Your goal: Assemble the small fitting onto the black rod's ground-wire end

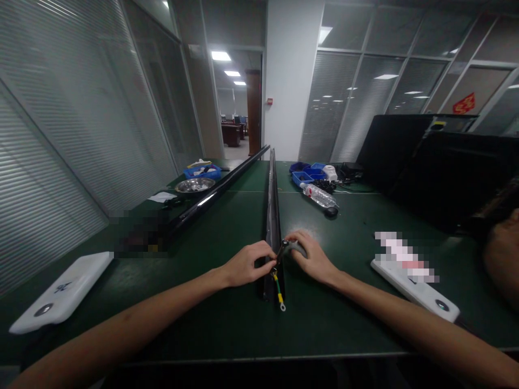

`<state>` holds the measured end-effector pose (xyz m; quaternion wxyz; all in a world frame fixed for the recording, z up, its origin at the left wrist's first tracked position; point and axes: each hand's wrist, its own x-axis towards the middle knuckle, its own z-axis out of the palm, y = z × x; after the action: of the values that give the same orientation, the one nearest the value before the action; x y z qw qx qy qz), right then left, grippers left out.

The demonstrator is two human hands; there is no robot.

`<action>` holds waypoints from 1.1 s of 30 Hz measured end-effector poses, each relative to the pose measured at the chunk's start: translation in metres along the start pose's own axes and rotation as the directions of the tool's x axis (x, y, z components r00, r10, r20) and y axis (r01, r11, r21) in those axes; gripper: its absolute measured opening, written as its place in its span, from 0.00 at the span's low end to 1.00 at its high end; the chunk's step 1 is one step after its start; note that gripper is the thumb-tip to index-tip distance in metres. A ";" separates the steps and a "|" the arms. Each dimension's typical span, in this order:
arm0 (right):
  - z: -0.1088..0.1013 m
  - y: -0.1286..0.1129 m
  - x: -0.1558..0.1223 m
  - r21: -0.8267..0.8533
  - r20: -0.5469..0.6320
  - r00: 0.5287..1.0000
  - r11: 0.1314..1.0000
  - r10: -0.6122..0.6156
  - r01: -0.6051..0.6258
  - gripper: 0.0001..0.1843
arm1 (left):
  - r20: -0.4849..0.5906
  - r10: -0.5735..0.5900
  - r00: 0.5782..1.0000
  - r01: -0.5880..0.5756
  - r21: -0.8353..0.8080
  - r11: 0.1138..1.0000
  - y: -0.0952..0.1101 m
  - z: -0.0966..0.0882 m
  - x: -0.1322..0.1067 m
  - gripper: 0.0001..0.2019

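Observation:
A long black metal rail [272, 216] runs away from me along the middle of the green table. My right hand [310, 256] is closed around the grey handle of what looks like a ratchet wrench [298, 248]. Its dark metal head and shaft slant down to the rail's near end. Thumb and fingers of my left hand [253, 263] pinch together at the low end of that shaft; what they grip is hidden. Just below the fingertips, a short yellow-green wire [279, 290] with a ring terminal hangs out over the rail's end.
A second black rail [214, 193] lies to the left, near a metal bowl [195, 186] and a blue bin [203, 172]. On the right are blue trays [310, 174], a plastic bottle [319, 196] and a white device [417, 292]. Another white device [62, 292] sits left. A person's arm [503, 259] shows far right.

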<state>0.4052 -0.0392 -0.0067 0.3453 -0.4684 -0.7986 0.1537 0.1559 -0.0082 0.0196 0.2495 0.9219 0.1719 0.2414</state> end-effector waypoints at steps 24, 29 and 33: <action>0.018 -0.036 0.003 0.265 -0.054 0.992 0.956 -0.115 0.125 0.19 | -0.954 -0.281 0.103 0.529 -0.187 0.828 -0.139 -0.101 0.037 0.20; 0.018 -0.036 0.001 0.263 -0.046 0.990 0.955 -0.132 0.139 0.19 | -0.865 -0.325 -0.382 0.468 -0.484 0.739 -0.159 -0.089 0.043 0.31; 0.018 -0.035 0.001 0.263 -0.038 0.991 0.956 -0.128 0.133 0.18 | -0.805 -0.367 -0.466 0.400 -0.561 0.724 -0.159 -0.094 0.048 0.32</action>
<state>0.3699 -0.0552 0.0011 0.4224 -0.3659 -0.7965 0.2310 0.1147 0.1778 0.0218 0.0759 0.2289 0.6260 0.7416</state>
